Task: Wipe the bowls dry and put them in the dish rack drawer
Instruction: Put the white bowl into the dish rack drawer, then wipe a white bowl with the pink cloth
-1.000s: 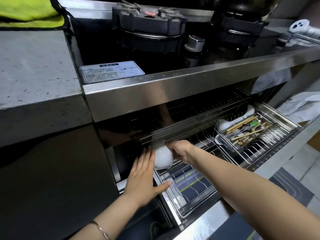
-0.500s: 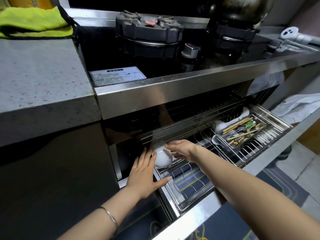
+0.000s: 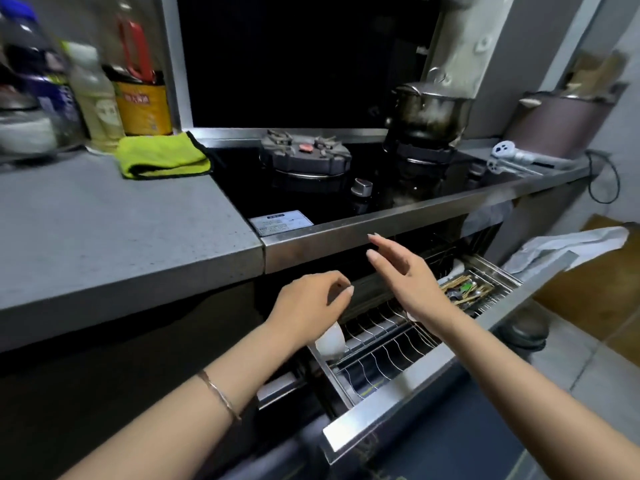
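Fingers [image 3: 378, 258] of right hand [image 3: 412, 282] straight, spread, empty. Left hand [image 3: 308, 303] loosely curled, empty, above bowl [image 3: 329, 342] tilted in dish rack drawer [image 3: 398, 393]. Bowl likely light, rigid, slick, chippable; take by rim.

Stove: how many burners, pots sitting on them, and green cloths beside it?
Burners: 2
Pots on a burner: 1
Green cloths: 1
Total: 4

Left hand [image 3: 308, 303] and right hand [image 3: 412, 278] hover over drawer [image 3: 391, 407] — bowl [image 3: 330, 342] (white) racked.
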A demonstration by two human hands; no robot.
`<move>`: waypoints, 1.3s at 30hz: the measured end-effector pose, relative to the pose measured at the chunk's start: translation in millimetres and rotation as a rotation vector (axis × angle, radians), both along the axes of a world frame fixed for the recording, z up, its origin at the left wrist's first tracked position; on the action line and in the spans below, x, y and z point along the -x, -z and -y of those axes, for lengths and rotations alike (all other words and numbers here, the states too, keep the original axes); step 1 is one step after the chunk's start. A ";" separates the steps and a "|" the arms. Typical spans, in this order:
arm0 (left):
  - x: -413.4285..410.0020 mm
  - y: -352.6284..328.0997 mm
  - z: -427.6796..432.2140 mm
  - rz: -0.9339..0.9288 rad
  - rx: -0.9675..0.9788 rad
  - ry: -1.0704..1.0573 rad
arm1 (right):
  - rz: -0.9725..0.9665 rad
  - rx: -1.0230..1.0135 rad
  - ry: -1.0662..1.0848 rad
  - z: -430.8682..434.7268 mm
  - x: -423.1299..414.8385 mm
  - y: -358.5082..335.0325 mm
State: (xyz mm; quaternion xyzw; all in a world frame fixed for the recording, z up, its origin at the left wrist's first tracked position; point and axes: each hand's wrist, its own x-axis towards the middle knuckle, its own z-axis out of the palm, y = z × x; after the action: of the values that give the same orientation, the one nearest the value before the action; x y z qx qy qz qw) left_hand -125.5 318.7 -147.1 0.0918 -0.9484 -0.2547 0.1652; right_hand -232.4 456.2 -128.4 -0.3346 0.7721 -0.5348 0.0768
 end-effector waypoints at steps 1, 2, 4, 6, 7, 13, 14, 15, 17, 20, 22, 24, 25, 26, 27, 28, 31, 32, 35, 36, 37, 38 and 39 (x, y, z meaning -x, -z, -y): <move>-11.8 -16.7 3.4 -0.049 0.013 -0.003 | -0.055 -0.006 -0.015 4.4 -11.9 -12.2; -25.2 -32.0 10.2 -0.091 0.023 -0.015 | -0.107 -0.016 -0.034 11.3 -24.8 -23.9; -52.0 -58.3 27.2 -0.159 0.040 -0.052 | -0.175 -0.026 -0.085 27.7 -48.8 -43.0; -83.7 -80.0 52.1 -0.191 0.065 -0.116 | -0.206 -0.029 -0.138 49.6 -72.9 -59.0; -99.4 -88.2 65.6 -0.192 0.075 -0.150 | -0.211 -0.036 -0.165 61.6 -83.4 -65.0; -199.7 -109.2 157.9 -0.113 0.115 -0.377 | -0.272 -0.097 -0.347 148.0 -146.6 -83.5; -214.1 -109.7 170.9 -0.093 0.118 -0.408 | -0.294 -0.119 -0.368 161.9 -155.1 -84.5; -229.4 -110.2 183.9 -0.073 0.120 -0.446 | -0.308 -0.138 -0.395 177.0 -164.3 -85.5; -261.7 -112.3 209.2 -0.034 0.119 -0.554 | -0.311 -0.168 -0.455 209.8 -184.5 -87.9; -300.6 -112.0 242.0 0.047 0.146 -0.709 | -0.323 -0.203 -0.529 256.6 -211.2 -88.2; -319.6 -110.1 260.1 0.133 0.139 -0.790 | -0.318 -0.235 -0.576 285.3 -228.7 -89.7; -329.0 -106.4 273.2 0.223 0.106 -0.833 | -0.305 -0.283 -0.610 309.2 -243.2 -91.1; -330.5 -104.2 277.9 0.269 0.103 -0.845 | -0.295 -0.305 -0.621 319.2 -249.3 -91.0; -331.9 -103.2 281.8 0.308 0.102 -0.852 | -0.286 -0.328 -0.631 328.8 -255.6 -91.1; -332.0 -102.8 284.7 0.333 0.094 -0.855 | -0.281 -0.352 -0.633 338.1 -260.3 -90.6; -332.2 -102.4 287.5 0.342 0.063 -0.853 | -0.275 -0.380 -0.631 346.3 -263.5 -89.6; -330.5 -100.3 295.6 0.320 -0.101 -0.786 | -0.307 -0.475 -0.630 363.2 -269.3 -87.9; -329.6 -99.6 296.0 0.276 -0.182 -0.748 | -0.328 -0.502 -0.635 366.9 -269.2 -87.6; -327.5 -101.1 295.2 0.055 -0.456 -0.590 | -0.254 -0.515 -0.704 371.2 -267.4 -90.7; -328.1 -105.0 294.1 -0.014 -0.497 -0.542 | -0.155 -0.485 -0.761 370.9 -266.6 -92.9; -328.7 -109.3 294.3 -0.072 -0.521 -0.501 | -0.027 -0.442 -0.827 370.0 -264.9 -95.0; -330.0 -115.4 294.3 -0.127 -0.536 -0.471 | 0.105 -0.384 -0.889 369.2 -262.3 -96.6; -330.9 -122.8 295.2 -0.178 -0.561 -0.451 | 0.227 -0.316 -0.939 368.8 -258.4 -97.7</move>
State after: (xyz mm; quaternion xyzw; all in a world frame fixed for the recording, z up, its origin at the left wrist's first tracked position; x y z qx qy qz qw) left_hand 205.5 23.5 -24.2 0.3179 -0.7795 -0.4687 0.2675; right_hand 26.0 87.4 -30.7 -0.5695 0.5967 -0.3524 0.4420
